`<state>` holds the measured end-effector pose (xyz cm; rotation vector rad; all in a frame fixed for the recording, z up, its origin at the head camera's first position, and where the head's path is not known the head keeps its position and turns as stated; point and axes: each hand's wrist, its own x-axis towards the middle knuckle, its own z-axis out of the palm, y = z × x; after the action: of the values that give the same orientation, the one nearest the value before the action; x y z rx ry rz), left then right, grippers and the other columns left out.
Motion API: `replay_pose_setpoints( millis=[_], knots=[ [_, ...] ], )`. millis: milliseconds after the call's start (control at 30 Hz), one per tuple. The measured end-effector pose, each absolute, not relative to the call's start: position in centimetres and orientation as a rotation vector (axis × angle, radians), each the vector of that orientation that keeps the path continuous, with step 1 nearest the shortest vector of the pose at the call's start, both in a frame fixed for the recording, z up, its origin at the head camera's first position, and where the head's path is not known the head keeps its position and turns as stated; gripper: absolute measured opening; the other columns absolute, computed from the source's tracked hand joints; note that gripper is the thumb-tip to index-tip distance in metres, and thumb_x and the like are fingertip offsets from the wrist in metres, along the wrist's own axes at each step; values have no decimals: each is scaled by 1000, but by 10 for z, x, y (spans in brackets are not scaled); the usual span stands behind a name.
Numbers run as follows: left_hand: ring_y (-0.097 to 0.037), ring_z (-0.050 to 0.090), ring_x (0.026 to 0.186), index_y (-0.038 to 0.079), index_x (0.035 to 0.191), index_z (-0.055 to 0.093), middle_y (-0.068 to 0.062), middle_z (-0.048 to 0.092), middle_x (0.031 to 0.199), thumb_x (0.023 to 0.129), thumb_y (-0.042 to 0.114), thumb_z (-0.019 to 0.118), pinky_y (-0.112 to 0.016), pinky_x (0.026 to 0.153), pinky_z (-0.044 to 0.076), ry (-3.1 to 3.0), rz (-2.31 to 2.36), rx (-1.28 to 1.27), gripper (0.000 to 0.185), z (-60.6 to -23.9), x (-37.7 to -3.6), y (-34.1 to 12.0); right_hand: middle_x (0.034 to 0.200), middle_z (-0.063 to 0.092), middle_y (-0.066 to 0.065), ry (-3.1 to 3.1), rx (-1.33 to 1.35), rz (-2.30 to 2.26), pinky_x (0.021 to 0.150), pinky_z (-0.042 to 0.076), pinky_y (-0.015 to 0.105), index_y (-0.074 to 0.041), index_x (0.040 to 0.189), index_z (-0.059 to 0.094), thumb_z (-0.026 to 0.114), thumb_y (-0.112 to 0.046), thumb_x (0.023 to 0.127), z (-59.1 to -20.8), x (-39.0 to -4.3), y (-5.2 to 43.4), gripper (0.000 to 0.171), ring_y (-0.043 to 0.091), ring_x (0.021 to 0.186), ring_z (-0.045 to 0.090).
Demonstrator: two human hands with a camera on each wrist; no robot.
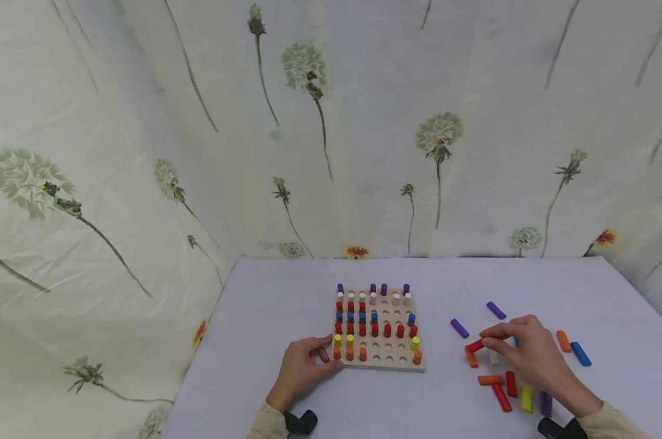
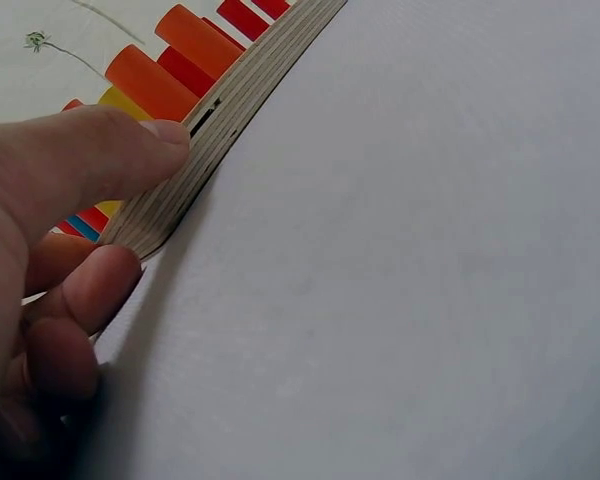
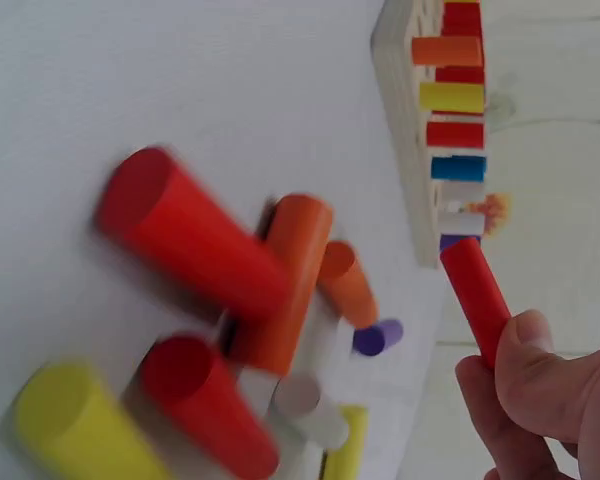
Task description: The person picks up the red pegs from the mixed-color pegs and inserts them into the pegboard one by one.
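Resting on the white table (image 1: 287,292), a wooden peg board (image 1: 379,360) is steadied at its near left corner by the left hand (image 1: 303,369). The thumb (image 2: 100,150) is pressed against the layered edge of the board (image 2: 220,120), and the other fingers are curled beneath the corner, so the board is gripped. Rows of upright pegs are seen in the board: purple and white at the far side, then red and blue, a full red row, and yellow and orange pegs nearest the person. Several holes are left bare.

Well to the right of the board, a red peg (image 1: 475,346) is pinched between the thumb and fingertips of the right hand (image 1: 528,353). From the right wrist view, the same red peg (image 3: 475,290) is seen held at one end, with its other end pointing toward the board (image 3: 405,130).

Loose pegs are scattered on the table around that hand: two purple pegs (image 1: 459,328) beyond it, an orange peg (image 1: 564,341) and a blue peg (image 1: 580,354) to its right, and orange, red, yellow and purple ones nearer the person. A floral curtain (image 1: 144,122) is hung behind the table.
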<state>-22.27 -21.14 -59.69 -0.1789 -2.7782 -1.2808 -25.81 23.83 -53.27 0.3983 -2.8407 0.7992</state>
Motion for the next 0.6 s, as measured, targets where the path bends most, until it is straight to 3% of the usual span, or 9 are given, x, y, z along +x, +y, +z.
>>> replay_pose_setpoints(
  millis=[367,600],
  knots=[
    [-3,46,61,14,132,76,13,65,78,83,43,90,-21,55,32,-2784,-1301,-157,59,-598,-223,-212,99,76,5,-2774,391,967,74,41,34,-14,102,84,84,-19,92,-531,-272,194,11,25,102,50],
    [-4,46,61,14,132,76,12,64,79,83,42,90,-21,55,32,-2793,-1301,-152,58,-595,-222,-212,101,69,6,-2744,419,1044,78,42,37,-14,103,85,82,-13,93,-528,-277,168,10,25,106,51]
  ],
)
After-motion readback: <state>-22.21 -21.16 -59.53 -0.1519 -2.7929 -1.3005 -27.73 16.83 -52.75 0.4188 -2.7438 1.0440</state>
